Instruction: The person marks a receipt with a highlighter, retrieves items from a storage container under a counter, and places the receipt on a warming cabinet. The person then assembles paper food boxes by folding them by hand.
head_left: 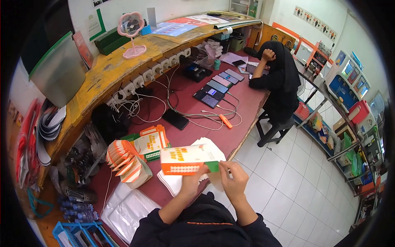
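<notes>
A white and orange printed carton is held up in front of me, tilted, with a green flap at its near right corner. From below, my left hand grips the carton's near edge, its fingers partly hidden. My right hand pinches the corner beside the green flap. Under the carton lie white paper sheets. To the left sit a fanned stack of orange and white folded cartons and another orange-edged carton with green parts.
A black phone, several phones on cables and an orange marker-like item lie on the red table. Clear plastic bags rest near left. A person in black sits at the far right end.
</notes>
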Available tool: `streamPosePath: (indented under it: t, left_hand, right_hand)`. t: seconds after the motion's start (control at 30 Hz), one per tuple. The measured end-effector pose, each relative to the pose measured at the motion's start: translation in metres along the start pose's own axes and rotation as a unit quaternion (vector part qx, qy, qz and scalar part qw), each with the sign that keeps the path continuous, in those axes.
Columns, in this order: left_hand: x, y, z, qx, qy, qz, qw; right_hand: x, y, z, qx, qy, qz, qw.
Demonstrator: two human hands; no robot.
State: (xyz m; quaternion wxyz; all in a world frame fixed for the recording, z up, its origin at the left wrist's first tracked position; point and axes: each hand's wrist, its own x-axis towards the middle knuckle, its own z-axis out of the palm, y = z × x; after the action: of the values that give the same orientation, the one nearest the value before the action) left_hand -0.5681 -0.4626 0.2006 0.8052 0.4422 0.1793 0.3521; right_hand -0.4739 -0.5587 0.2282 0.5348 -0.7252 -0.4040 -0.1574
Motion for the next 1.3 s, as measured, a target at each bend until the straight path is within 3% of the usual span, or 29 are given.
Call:
streamPosePath:
  t: [0.1,0.17,0.3,0.33,0.4,0.5,0.63,0.73,0.83,0.97,1.0,1.07,1.13,1.27,1.3]
  left_hand:
    - [-0.007,0.002,0.009,0.028,0.052,-0.038,0.998]
    - [-0.001,0.009,0.007,0.034,0.044,0.001,0.998]
    - [-0.002,-0.001,-0.003,0.183,0.008,0.093,0.979]
    - [-0.006,-0.005,-0.003,0.208,-0.010,0.095,0.974]
    - [-0.010,-0.006,-0.002,0.229,-0.035,0.088,0.969]
    - [-0.012,-0.003,-0.004,0.210,-0.041,0.041,0.976]
    - [-0.014,0.007,-0.012,0.168,-0.048,-0.028,0.984]
    - [-0.013,0.003,-0.010,0.182,-0.049,-0.031,0.982]
    - [-0.009,-0.002,-0.008,0.189,-0.038,-0.036,0.981]
    - [-0.003,0.003,-0.009,0.152,-0.009,-0.063,0.986]
    - [-0.002,0.007,-0.007,0.146,-0.011,-0.052,0.988]
    - [0.003,0.004,-0.010,0.143,-0.028,0.001,0.989]
    - [0.006,-0.003,-0.013,-0.053,-0.046,-0.005,0.998]
    - [0.006,-0.010,-0.015,0.049,-0.001,0.059,0.997]
    - [0.009,-0.005,-0.011,0.067,0.076,0.041,0.994]
  right_hand:
    - [0.002,-0.010,-0.002,0.024,-0.015,-0.042,0.999]
    - [-0.001,-0.009,-0.009,0.110,-0.055,0.114,0.986]
    - [-0.001,-0.008,-0.007,0.148,0.005,0.105,0.983]
    - [0.002,-0.016,-0.007,0.117,-0.005,0.058,0.991]
    - [0.006,-0.018,-0.006,0.084,-0.013,0.007,0.996]
    - [0.003,-0.013,-0.007,0.176,-0.078,0.106,0.976]
    - [0.006,-0.019,-0.013,0.167,-0.092,0.096,0.977]
    - [0.008,-0.030,-0.014,0.113,-0.079,0.104,0.985]
    - [0.007,-0.031,-0.012,0.086,-0.060,0.044,0.993]
    - [0.002,-0.035,-0.011,0.040,-0.110,-0.012,0.993]
    - [0.000,-0.039,-0.009,-0.003,-0.133,-0.047,0.990]
    - [-0.010,-0.044,0.000,-0.016,-0.194,-0.026,0.981]
    - [-0.018,-0.036,0.015,-0.105,-0.178,-0.047,0.977]
    - [-0.025,-0.027,0.024,-0.162,-0.240,-0.037,0.957]
    - [-0.025,-0.026,0.023,-0.162,-0.241,-0.037,0.956]
